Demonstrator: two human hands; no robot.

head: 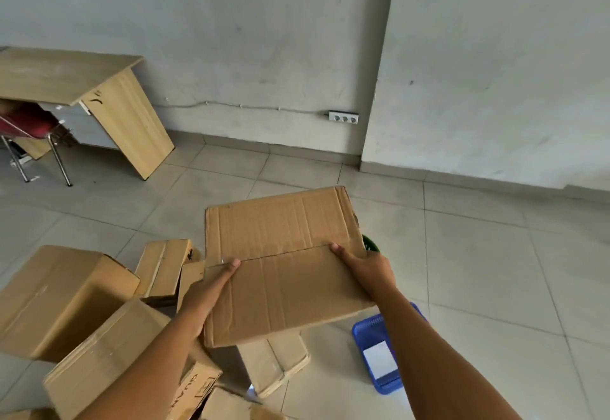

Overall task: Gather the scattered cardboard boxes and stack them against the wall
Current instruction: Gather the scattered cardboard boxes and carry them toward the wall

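- Cardboard box (284, 264) is held up off the floor between both hands, flat top facing up, its two flaps meeting in a seam that runs from one thumb to the other.
- Left hand (206, 290) clasps the box's left edge; the thumb lies on top along the seam, and the other fingers are tucked under the side, so I cannot tell how they are set.
- Right hand (366, 271) clasps the right edge the same way, its fingers (343, 252) pressed together flat on top at the seam's end, the rest wrapped round the side out of sight.
- Below and left of the left fingers lies a heap of other boxes: a big box (62, 300) on its side, a printed box (112, 366) leaning against it under the left forearm, and a narrow box (163, 267) just beyond the left thumb.
- Under the held box, another small box (274, 360) rests on the floor (495, 271).
- Below the right wrist sits a blue tray (383, 357) with a white card in it.
- Just past the right fingers a dark green thing peeks out behind the box corner; I cannot tell what it is.
- Well beyond both hands stands the grey wall (264, 39) with a socket strip (343, 118), and a wooden desk (76, 79) far off to the left.
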